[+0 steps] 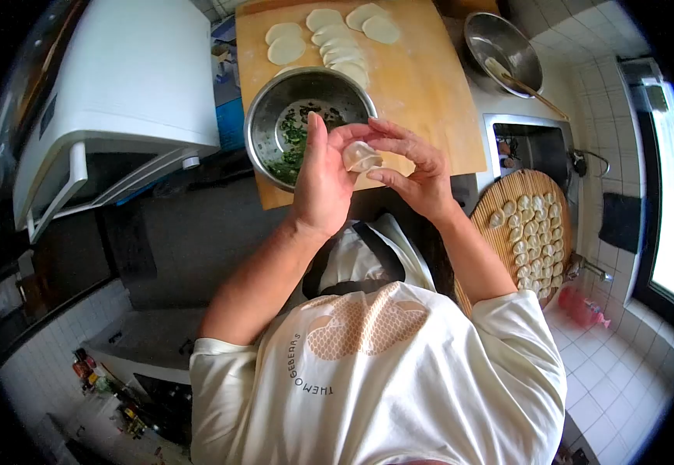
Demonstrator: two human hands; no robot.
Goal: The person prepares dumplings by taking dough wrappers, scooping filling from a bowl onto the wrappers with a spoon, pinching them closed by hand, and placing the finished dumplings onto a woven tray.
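Observation:
Above the front edge of a wooden board, a folded dumpling [361,156] is held between both hands. My left hand [324,174] cradles it from the left, fingers curved behind it and thumb pointing up. From the right, my right hand [418,164] curls its thumb and fingers around the dumpling's edge. Just behind the left hand stands a steel bowl [255,143] with chopped green filling [290,147] inside, partly hidden by the hands. Round dough wrappers [337,46] lie at the back of the board, several of them overlapping in a row.
The wooden board [422,85] reaches back from the hands. At right are a metal bowl [534,58] with a wooden-handled utensil [534,97], a sink [546,143] and a round slatted tray [492,267] bearing rows of dumplings [534,240]. A white appliance [127,77] stands at left.

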